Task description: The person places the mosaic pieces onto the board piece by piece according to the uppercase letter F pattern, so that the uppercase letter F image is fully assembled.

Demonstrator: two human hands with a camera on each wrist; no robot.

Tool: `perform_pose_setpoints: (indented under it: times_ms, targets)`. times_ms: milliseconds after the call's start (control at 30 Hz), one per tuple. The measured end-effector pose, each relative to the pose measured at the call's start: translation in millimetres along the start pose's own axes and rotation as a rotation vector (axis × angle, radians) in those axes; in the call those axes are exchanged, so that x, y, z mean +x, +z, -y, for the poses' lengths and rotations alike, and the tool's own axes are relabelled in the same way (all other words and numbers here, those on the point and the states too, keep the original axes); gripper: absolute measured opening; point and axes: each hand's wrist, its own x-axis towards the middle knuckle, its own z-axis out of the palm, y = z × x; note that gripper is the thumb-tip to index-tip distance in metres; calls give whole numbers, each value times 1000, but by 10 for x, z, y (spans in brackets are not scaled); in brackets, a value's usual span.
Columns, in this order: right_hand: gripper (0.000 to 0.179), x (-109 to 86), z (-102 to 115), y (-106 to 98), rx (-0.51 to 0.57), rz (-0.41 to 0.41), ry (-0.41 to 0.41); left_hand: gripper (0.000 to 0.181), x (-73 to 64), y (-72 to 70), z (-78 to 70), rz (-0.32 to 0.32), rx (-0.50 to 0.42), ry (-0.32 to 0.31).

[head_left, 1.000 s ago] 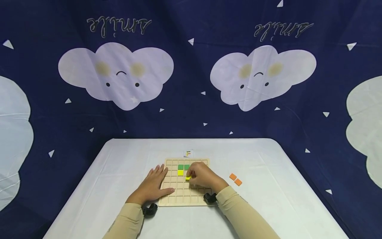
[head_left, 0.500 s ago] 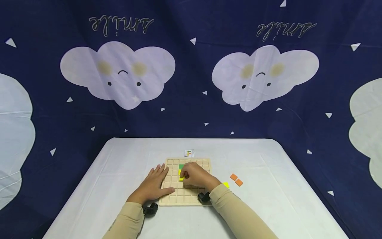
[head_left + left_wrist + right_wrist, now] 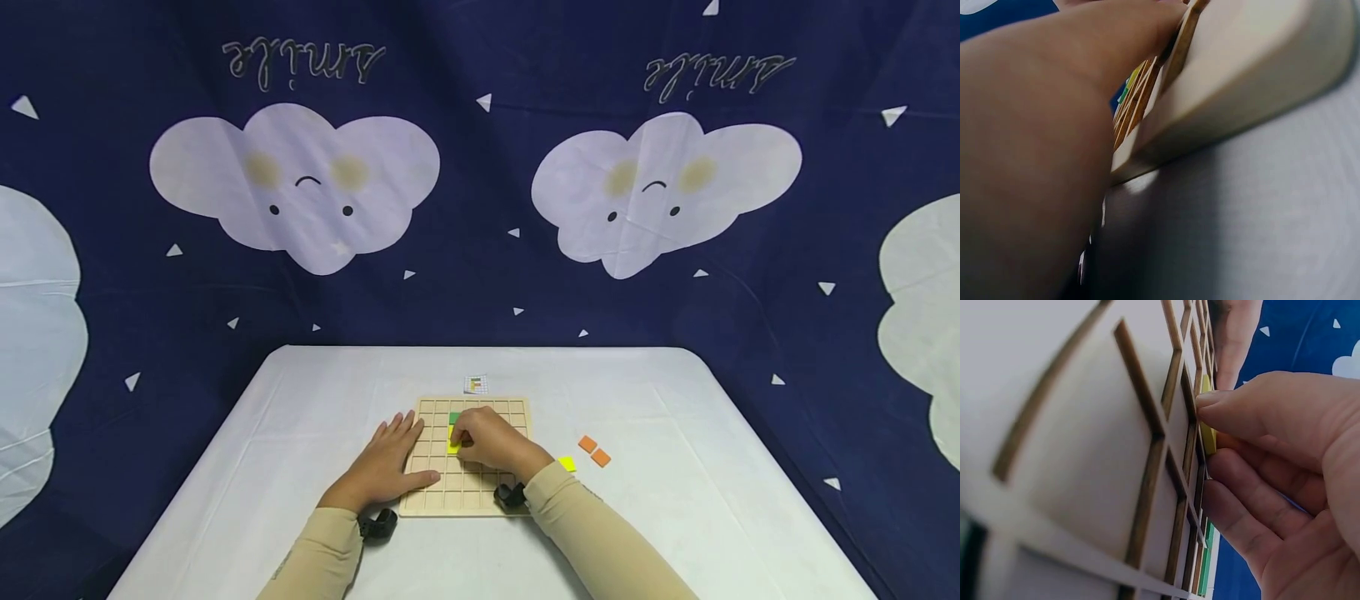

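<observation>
A wooden grid board point(image 3: 463, 501) lies on the white table. My right hand point(image 3: 493, 439) is over its middle, thumb and fingertips pinching a yellow square tile point(image 3: 1209, 439) at the board's surface. In the head view that tile point(image 3: 453, 448) sits just below another yellow tile, partly covered by my fingers. A green tile point(image 3: 454, 418) shows above them; the right hand hides the cells beside it. My left hand point(image 3: 384, 467) rests flat on the board's left edge with its fingers spread and the thumb across the lower cells.
Right of the board lie two orange tiles point(image 3: 601, 457) and a yellow tile point(image 3: 567, 463) partly behind the right sleeve. A small printed pattern card point(image 3: 476, 384) lies beyond the board's far edge. A dark blue cloud-print curtain point(image 3: 480, 308) hangs behind the table.
My right hand has moved left with the yellow tile and lowered it below the other yellow one. A loose yellow tile has come into view beside the sleeve. The left hand has stayed put.
</observation>
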Motion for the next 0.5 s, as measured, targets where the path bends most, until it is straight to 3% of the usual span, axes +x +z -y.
perform_pose_setpoints:
  times_ms: [500]
  targets:
    - [15, -170, 10, -71, -24, -77, -28, 108, 19, 37, 17, -26, -7, -2]
